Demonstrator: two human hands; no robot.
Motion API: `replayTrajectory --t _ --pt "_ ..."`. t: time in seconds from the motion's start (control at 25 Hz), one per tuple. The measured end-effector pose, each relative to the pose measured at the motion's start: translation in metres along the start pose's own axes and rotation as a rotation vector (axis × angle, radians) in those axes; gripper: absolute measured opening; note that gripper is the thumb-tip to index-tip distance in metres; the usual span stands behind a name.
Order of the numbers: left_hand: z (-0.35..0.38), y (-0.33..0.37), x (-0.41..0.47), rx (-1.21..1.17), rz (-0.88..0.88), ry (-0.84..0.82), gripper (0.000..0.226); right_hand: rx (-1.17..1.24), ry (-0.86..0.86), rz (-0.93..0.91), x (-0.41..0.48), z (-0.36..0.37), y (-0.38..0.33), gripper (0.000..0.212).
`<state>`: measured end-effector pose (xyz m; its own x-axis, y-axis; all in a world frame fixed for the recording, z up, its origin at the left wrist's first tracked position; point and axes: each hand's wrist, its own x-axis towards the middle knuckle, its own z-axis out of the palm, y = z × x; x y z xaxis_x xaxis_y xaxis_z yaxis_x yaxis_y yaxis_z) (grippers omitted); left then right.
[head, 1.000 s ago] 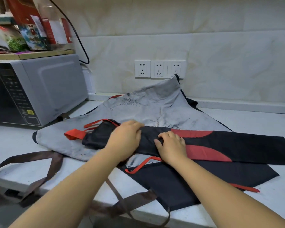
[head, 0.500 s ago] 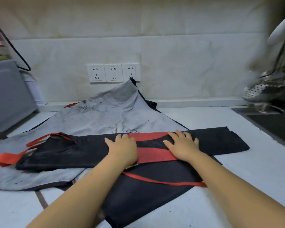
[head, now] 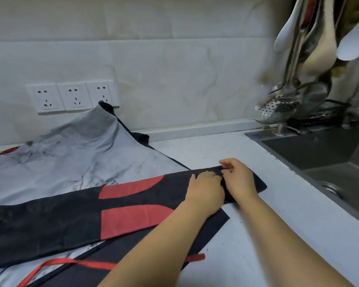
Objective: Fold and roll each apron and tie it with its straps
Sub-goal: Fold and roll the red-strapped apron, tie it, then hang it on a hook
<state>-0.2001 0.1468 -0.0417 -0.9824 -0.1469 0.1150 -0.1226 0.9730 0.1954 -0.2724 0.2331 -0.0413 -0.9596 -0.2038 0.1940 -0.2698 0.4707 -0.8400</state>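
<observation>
Counter (head: 211, 148) carries the black apron (head: 50, 224), folded into a long strip lying over the grey apron (head: 71, 158). At its right end, near the sink (head: 319, 150), the left hand (head: 205, 191) and right hand (head: 239, 179) sit side by side, fingers (head: 207, 175) curled onto the fabric, gripping it. A red strap (head: 87, 264) lies nearer the person.

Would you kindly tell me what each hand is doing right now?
Left hand: pinching the black apron's right end.
Right hand: pinching that same end.

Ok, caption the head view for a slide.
Left hand and right hand pinch the end of the folded black-and-red fabric apron on a white counter.
</observation>
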Motion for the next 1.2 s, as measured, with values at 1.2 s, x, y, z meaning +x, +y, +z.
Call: replayTrajectory --t 1.2 --pt "0.02 0.006 0.013 -0.174 0.004 0.023 0.071 -0.379 -0.162 0.029 0.017 -0.031 0.006 0.038"
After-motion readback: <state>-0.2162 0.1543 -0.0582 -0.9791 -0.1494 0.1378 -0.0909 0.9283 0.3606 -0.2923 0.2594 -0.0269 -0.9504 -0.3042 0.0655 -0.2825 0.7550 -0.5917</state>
